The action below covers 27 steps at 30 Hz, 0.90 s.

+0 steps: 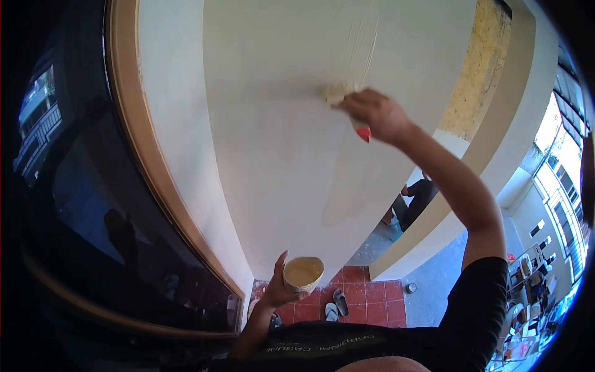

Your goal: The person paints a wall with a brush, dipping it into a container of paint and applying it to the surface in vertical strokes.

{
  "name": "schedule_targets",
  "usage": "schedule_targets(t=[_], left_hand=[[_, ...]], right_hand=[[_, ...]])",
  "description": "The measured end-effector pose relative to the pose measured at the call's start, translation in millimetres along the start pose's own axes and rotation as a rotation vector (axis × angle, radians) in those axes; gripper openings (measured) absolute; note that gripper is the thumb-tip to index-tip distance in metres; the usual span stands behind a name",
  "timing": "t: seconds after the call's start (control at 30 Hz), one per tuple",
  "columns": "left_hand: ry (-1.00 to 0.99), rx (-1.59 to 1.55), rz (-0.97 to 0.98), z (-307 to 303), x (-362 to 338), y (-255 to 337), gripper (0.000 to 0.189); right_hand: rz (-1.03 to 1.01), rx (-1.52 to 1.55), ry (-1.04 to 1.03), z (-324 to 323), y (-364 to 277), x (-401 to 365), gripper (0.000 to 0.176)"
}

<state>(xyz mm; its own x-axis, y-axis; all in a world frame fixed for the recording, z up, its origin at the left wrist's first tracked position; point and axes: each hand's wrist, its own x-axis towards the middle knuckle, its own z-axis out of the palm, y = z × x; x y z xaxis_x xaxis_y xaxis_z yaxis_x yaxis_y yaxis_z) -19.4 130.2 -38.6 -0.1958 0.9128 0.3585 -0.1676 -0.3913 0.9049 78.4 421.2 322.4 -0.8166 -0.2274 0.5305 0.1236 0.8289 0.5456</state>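
My right hand (377,115) is closed round a paintbrush (338,94) with a red handle end (363,134) below the fingers. The bristles touch the pale wall (273,124), and wet streaks (362,46) of paint run above them. Low in the view, my left hand (277,288) holds a bowl (303,273) of cream-coloured paint, its thumb along the side and fingers beneath. Paint is smeared on the bowl's outside. A darker, damp-looking patch (347,192) lies on the wall below the brush.
Dark glass (68,204) in a wooden frame (155,146) stands at left. Sandals (339,302) lie on red tiles (375,297). Right of the wall are a pillar (471,180), a partly hidden person (418,201) beyond, a small tin (411,287) and cluttered items (527,304).
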Motion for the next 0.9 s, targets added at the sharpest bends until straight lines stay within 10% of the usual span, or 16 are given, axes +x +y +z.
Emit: schedule_targets(t=[0.3, 0.57, 0.9], left_hand=[[0.024, -0.029, 0.002, 0.4, -6.2, 0.3, 0.122], [0.026, 0.012, 0.015, -4.5, -4.7, -5.3, 0.124], [0.009, -0.017, -0.025, -5.0, -1.0, 10.1, 0.120]], right_hand=[[0.453, 0.197, -0.089, -30.3, 36.4, 42.1, 0.023], [0.043, -0.225, 0.488, -82.4, 58.5, 69.8, 0.031], [0.057, 0.250, -0.208, 33.1, -54.2, -34.6, 0.029]])
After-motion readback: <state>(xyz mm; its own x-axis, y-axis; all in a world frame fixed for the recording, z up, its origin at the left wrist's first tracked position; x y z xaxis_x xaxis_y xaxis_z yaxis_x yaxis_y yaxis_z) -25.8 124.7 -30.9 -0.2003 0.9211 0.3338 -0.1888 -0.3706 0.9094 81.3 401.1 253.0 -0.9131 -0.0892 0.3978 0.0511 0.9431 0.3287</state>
